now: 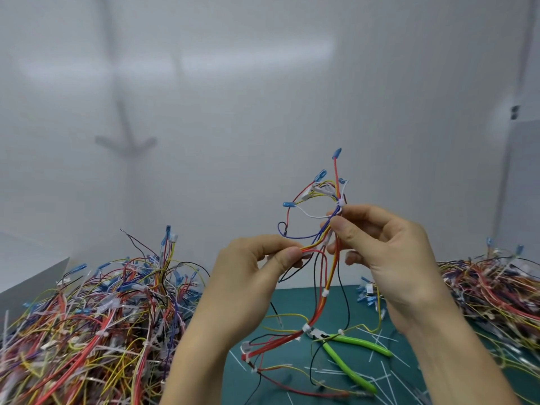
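The wire harness (pixel 324 247) is pinched above the counter (pixel 295 299) by the left hand (pixel 257 276) and right hand (pixel 388 252). Trailing leads are probably snagged by the cutters (pixel 350 355), so terminals may be strained.

Raised left hand (pixel 248 277), fingers (pixel 282 248) pinched, right hand (pixel 390 258) higher, fingers curled

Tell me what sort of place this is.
Probably a wire-harness assembly or rework bench: a left heap of harnesses and a right heap of harnesses, green-handled cutters and cut tie ends on a green mat, and one harness pinched by the left hand and right hand.
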A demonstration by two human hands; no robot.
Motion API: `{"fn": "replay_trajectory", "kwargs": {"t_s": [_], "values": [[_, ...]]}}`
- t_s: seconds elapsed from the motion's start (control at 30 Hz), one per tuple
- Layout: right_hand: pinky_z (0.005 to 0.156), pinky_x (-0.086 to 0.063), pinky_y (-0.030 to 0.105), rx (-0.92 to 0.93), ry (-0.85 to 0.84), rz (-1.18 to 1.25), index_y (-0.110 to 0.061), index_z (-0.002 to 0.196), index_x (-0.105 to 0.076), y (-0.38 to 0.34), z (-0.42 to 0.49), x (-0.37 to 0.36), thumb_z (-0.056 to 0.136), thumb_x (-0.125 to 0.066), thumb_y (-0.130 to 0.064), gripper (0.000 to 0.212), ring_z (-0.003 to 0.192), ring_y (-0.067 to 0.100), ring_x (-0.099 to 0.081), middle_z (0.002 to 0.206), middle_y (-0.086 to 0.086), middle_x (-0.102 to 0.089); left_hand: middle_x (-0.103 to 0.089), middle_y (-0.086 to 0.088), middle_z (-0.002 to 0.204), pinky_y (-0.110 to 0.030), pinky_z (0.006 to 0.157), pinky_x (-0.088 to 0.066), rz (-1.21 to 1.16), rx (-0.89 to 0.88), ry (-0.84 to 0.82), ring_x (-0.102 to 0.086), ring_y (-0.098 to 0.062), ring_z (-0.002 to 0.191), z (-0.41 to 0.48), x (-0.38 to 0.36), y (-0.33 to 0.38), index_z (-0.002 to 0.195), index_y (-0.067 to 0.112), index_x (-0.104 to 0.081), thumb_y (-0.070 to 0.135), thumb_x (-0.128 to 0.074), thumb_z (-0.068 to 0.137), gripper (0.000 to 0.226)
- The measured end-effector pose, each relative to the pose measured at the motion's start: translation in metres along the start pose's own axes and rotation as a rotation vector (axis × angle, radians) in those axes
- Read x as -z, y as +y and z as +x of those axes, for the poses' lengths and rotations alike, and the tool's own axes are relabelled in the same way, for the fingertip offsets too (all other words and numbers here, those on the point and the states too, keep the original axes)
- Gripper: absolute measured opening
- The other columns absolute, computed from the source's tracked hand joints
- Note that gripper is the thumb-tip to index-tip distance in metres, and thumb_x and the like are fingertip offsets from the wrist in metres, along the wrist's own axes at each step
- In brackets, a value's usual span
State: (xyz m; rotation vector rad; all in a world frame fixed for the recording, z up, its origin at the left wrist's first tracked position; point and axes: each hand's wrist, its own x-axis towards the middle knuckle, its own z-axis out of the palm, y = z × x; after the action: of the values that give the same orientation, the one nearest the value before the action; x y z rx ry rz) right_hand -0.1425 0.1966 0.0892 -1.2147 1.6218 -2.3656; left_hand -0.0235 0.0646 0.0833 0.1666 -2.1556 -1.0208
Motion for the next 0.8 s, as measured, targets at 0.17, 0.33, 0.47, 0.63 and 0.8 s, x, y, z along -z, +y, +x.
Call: {"fn": "replay_trajectory", "kwargs": {"t_s": [0.17, 0.33, 0.47, 0.63, 0.8], "values": [[0.05, -0.048, 0.019, -0.002, -0.009, 0.005, -0.026, 0.08, -0.079, -0.001, 0.0, 0.001, 0.076, -0.072, -0.026, 0.007, 0.062, 0.013, -0.069, 0.077, 0.003, -0.076, -0.074, 0.016, 0.083, -0.026, 0.082, -0.05, 0.02, -0.018, 0.008, -0.066, 0.001, 0.084, -0.001, 0.001, 0.001, 0.092, 0.029, -0.077, 0.027, -0.063, 0.093, 0.015], [0.05, -0.05, 0.019, -0.032, 0.026, 0.066, -0.026, 0.08, -0.08, -0.003, -0.001, 0.001, 0.068, -0.074, -0.031, 0.015, 0.064, 0.014, -0.071, 0.08, 0.004, -0.076, -0.071, 0.01, 0.068, -0.012, 0.063, -0.045, -0.098, -0.011, 0.038, -0.06, 0.002, 0.064, -0.001, 0.002, 0.004, 0.087, 0.03, -0.079, 0.034, -0.071, 0.082, 0.01], [0.053, -0.054, 0.02, -0.07, 0.069, 0.099, -0.019, 0.085, -0.079, -0.002, -0.001, 0.001, 0.067, -0.075, -0.029, 0.021, 0.065, 0.015, -0.072, 0.078, 0.007, -0.076, -0.073, 0.005, 0.068, -0.013, 0.063, -0.048, -0.152, 0.005, 0.016, -0.064, -0.002, 0.064, -0.001, 0.005, 0.003, 0.085, 0.03, -0.077, 0.04, -0.076, 0.067, 0.021], [0.051, -0.054, 0.019, -0.096, 0.13, 0.12, -0.015, 0.088, -0.077, 0.0, 0.0, 0.001, 0.072, -0.075, -0.023, 0.017, 0.062, 0.012, -0.071, 0.074, 0.006, -0.076, -0.074, 0.014, 0.089, -0.024, 0.082, -0.057, -0.031, 0.053, -0.025, -0.068, -0.001, 0.089, -0.003, 0.009, -0.001, 0.092, 0.034, -0.074, 0.033, -0.083, 0.069, 0.025], [0.048, -0.05, 0.016, -0.124, 0.233, 0.111, -0.015, 0.088, -0.076, 0.002, 0.002, 0.006, 0.075, -0.078, -0.023, 0.016, 0.061, 0.009, -0.07, 0.073, 0.002, -0.076, -0.066, 0.012, 0.082, -0.018, 0.069, -0.052, -0.031, -0.048, 0.185, -0.062, -0.004, 0.078, -0.002, 0.01, 0.002, 0.084, 0.027, -0.067, 0.026, -0.086, 0.07, 0.023]]}}
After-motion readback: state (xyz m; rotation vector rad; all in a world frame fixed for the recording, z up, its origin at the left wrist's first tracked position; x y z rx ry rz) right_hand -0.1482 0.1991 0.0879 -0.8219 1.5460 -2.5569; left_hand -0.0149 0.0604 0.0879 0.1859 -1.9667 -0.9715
